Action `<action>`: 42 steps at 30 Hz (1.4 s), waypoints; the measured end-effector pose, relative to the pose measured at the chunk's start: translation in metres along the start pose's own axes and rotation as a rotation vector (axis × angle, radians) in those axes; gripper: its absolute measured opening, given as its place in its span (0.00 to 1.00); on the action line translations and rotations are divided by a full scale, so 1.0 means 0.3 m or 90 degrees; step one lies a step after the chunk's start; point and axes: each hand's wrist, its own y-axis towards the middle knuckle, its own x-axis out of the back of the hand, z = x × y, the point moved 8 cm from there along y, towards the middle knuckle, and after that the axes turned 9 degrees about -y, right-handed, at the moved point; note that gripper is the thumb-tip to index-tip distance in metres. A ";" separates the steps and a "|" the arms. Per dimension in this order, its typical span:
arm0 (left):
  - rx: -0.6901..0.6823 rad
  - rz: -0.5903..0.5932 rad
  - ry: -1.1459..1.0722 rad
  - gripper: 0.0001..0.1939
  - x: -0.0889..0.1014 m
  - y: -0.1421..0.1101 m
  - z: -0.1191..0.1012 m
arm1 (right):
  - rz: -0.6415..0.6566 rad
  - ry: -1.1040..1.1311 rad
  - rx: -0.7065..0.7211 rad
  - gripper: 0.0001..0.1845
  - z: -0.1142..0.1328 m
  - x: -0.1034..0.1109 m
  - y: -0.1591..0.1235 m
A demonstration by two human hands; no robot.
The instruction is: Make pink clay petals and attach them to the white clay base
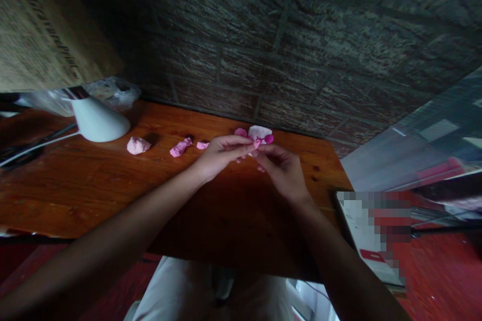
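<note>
A small pink piece (257, 144) was held just above the wooden table (169, 200), pinched between the fingertips of the left hand (222, 152) and the right hand (284, 168). The step in hand was judged to be fine shaping or joining by finger; for the next move, a light, steady pinch by both hands seemed to be called for. Just beyond the fingertips, a magenta disc (268, 138) and a pale pink sheet (260, 132) were seen; whether the disc was joined to the held piece could not be told. Both palms and the piece's underside were hidden. To the left, a crumpled pink lump (181, 147) and a paler pink lump (138, 145) were left lying near a white lamp base (101, 119), its printed shade (48, 30) cut off by the frame.
</note>
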 end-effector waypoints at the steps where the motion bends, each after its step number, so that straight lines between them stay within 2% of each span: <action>1: -0.010 -0.009 0.013 0.14 0.003 -0.001 -0.006 | -0.005 -0.010 0.006 0.18 0.003 0.001 -0.001; 4: -0.030 -0.015 0.049 0.14 -0.001 -0.005 -0.023 | -0.020 -0.038 0.021 0.18 0.008 0.005 -0.006; 12: -0.073 0.026 0.115 0.15 -0.023 -0.009 -0.055 | -0.038 -0.135 0.074 0.14 0.014 0.013 -0.017; 19: -0.077 0.048 0.135 0.16 -0.036 -0.010 -0.058 | -0.034 -0.079 0.060 0.14 0.029 0.010 -0.016; 34: -0.061 0.063 0.099 0.17 -0.046 -0.011 -0.053 | -0.029 -0.072 0.070 0.14 0.033 0.009 -0.019; 39: -0.059 0.054 0.067 0.15 -0.044 -0.008 -0.049 | -0.056 -0.012 0.041 0.17 0.038 0.026 -0.012; 42: -0.038 0.051 0.048 0.15 -0.035 -0.005 -0.031 | -0.026 0.013 0.030 0.16 0.037 0.017 -0.006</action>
